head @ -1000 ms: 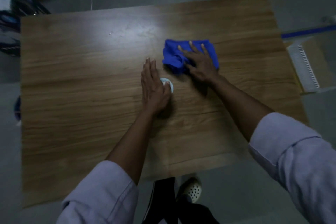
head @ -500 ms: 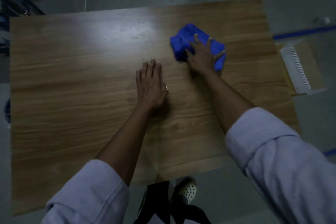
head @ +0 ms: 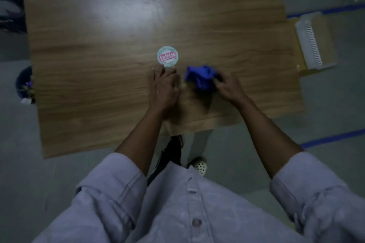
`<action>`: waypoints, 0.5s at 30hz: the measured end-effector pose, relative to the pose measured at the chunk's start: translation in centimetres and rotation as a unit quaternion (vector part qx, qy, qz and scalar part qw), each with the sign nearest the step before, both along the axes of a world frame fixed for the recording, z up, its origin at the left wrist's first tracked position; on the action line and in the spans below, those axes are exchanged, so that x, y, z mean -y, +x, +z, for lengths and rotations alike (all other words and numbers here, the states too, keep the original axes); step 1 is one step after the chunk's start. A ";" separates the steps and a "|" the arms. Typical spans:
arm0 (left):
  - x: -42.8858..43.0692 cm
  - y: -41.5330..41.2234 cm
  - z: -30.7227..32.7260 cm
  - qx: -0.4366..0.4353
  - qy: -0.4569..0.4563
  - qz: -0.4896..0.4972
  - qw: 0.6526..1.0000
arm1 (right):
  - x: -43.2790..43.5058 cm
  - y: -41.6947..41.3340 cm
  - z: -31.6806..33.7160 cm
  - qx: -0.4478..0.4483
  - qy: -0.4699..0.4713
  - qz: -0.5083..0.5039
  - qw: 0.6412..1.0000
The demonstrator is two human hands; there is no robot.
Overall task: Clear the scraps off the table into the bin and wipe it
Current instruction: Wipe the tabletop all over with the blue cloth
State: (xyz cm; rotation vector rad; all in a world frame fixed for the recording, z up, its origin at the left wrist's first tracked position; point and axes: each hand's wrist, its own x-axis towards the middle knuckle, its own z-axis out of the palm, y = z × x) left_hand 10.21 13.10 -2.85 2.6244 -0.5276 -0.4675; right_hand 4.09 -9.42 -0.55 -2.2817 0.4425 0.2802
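A wooden table (head: 98,69) fills the head view. A round white lid (head: 167,56) with pink lettering lies near its middle. My left hand (head: 164,89) rests flat on the wood just on the near side of the lid, fingertips close to its edge, holding nothing. To the right, a bunched blue cloth (head: 200,78) sits on the table, and my right hand (head: 230,87) grips its right side with curled fingers. The picture is dim and slightly blurred.
A dark bin (head: 24,85) with scraps in it stands on the floor at the table's left edge. A white slotted rack (head: 312,43) on cardboard lies on the floor to the right. My foot (head: 199,164) shows below the near edge.
My right hand pulled the cloth from the far side back toward the near edge and bunched it. My left hand slid back off the round lid, leaving it uncovered.
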 end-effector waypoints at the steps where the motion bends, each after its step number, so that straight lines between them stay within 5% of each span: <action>1: -0.3 -0.7 0.4 0.001 0.006 0.006 1.000 | 0.9 0.3 1.0 0.018 -0.008 -0.044 0.999; 4: -0.7 -2.6 0.6 0.000 0.000 0.024 1.000 | 3.1 3.2 1.8 0.079 -0.065 -0.105 0.989; 9: -0.4 -4.9 -0.5 0.006 -0.015 0.048 0.999 | -0.1 6.1 -3.8 -0.050 -0.173 0.034 0.983; 15: 0.3 -6.9 0.0 -0.015 -0.004 0.055 0.998 | -4.0 -2.7 -4.2 -0.002 -0.170 0.141 0.975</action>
